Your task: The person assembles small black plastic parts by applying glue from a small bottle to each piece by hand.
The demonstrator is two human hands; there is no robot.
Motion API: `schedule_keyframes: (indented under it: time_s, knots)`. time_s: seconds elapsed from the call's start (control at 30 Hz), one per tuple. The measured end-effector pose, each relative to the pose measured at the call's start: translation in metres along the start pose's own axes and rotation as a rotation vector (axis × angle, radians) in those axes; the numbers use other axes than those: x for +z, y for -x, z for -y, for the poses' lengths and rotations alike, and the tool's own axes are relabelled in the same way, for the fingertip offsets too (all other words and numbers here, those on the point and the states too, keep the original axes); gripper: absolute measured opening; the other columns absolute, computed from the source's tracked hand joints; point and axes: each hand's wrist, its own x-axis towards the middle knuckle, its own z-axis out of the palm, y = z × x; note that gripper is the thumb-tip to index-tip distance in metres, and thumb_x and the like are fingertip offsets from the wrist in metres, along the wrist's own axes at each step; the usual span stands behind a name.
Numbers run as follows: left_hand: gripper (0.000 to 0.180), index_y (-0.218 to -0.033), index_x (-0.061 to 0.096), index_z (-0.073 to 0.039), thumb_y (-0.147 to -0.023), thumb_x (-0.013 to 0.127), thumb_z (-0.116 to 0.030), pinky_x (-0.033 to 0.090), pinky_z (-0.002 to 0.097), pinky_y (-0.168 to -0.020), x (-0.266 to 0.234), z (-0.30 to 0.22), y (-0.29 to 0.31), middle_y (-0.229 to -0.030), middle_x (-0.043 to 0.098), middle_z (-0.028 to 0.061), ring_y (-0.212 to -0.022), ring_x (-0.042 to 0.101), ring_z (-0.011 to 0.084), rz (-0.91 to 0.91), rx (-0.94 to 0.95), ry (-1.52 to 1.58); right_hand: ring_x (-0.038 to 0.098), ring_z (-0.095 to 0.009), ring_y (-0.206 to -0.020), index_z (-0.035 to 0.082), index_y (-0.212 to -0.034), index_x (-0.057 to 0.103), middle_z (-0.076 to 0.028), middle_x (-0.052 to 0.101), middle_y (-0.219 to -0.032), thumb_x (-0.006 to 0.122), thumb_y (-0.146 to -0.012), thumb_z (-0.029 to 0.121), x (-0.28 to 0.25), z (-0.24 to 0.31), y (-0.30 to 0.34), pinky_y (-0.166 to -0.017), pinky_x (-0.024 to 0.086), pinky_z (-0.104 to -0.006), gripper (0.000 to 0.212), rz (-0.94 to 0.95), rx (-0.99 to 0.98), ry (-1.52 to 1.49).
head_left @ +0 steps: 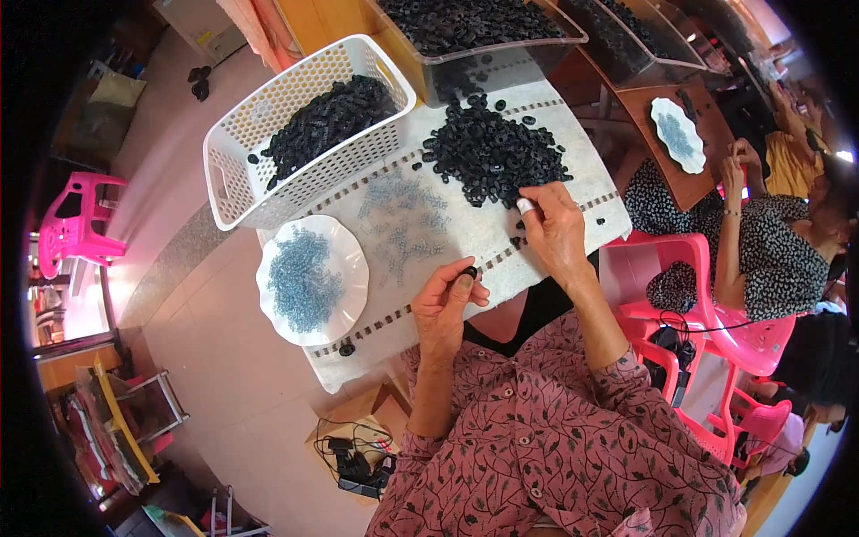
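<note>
Between the thumb and fingers of my left hand (440,311) is a small round black part (470,271), held over the near edge of the cloth-covered table (510,268). My right hand (558,234), with a white wrap on one digit, is closed in a pinch at the near edge of a pile of small black ring-like parts (492,148). Whatever is in that pinch is hidden. Left of my hands stands a white scalloped plate (354,309) heaped with tiny blue-grey translucent pieces (304,277). More clear pieces (403,224) lie scattered on the cloth beside it.
A white perforated basket (234,192) at the back left contains black parts. Behind the pile is a clear plastic bin (488,54) of black pieces. People sit on the right by pink chairs (698,286) and another white plate (662,112). A cardboard box (327,425) with cables sits below.
</note>
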Motion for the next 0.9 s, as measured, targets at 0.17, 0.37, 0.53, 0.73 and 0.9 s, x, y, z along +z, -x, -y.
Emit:
schedule_keyframes:
  time_s: [0.17, 0.37, 0.53, 0.73, 0.9]
  knots:
    - [0.025, -0.114, 0.057, 0.006, -0.092, 0.056, -0.006, 0.051, 0.0269, -0.065, 0.001, 0.000, 0.000, -0.090, 0.064, 0.0118, -0.074, 0.061, 0.0154, 0.006, 0.004, 0.029, 0.061, -0.032, -0.073, 0.003, -0.095, 0.064, -0.012, 0.058, -0.090, 0.058, -0.079, 0.003, 0.008, 0.004, -0.015, -0.064, 0.049, -0.0398, 0.017, -0.002, -0.009, 0.034]
    - [0.024, -0.113, 0.058, 0.004, -0.093, 0.054, -0.008, 0.052, 0.0245, -0.066, 0.001, -0.001, -0.001, -0.085, 0.064, 0.0084, -0.071, 0.061, 0.0117, -0.012, 0.008, 0.030, 0.061, -0.033, -0.073, 0.003, -0.095, 0.064, -0.013, 0.058, -0.090, 0.058, -0.079, 0.004, 0.016, 0.006, -0.018, -0.065, 0.049, -0.0405, 0.017, 0.019, -0.017, 0.079]
    - [0.024, -0.114, 0.058, 0.004, -0.093, 0.055, -0.007, 0.052, 0.0257, -0.065, -0.004, 0.002, 0.000, -0.087, 0.063, 0.0101, -0.071, 0.061, 0.0136, -0.017, 0.012, 0.040, 0.061, -0.032, -0.072, 0.003, -0.094, 0.064, -0.014, 0.059, -0.088, 0.058, -0.078, 0.003, 0.021, 0.011, -0.009, -0.064, 0.049, -0.0396, 0.017, 0.053, -0.033, 0.019]
    - [0.024, -0.114, 0.059, 0.004, -0.092, 0.053, -0.004, 0.050, 0.0257, -0.064, 0.003, -0.006, 0.003, -0.087, 0.061, 0.0104, -0.071, 0.060, 0.0137, 0.189, 0.033, 0.038, 0.061, -0.031, -0.070, 0.001, -0.090, 0.064, -0.015, 0.059, -0.082, 0.057, -0.077, 0.001, 0.030, 0.030, -0.003, -0.063, 0.049, -0.0367, 0.014, 0.218, -0.084, -0.181]
    - [0.024, -0.115, 0.058, 0.004, -0.093, 0.051, -0.002, 0.049, 0.0237, -0.065, 0.005, -0.011, 0.006, -0.088, 0.059, 0.0094, -0.071, 0.059, 0.0127, 0.292, 0.063, 0.001, 0.061, -0.031, -0.073, 0.002, -0.090, 0.064, -0.014, 0.059, -0.084, 0.057, -0.078, 0.003, 0.047, 0.031, 0.000, -0.065, 0.049, -0.0377, 0.014, 0.278, -0.157, -0.149]
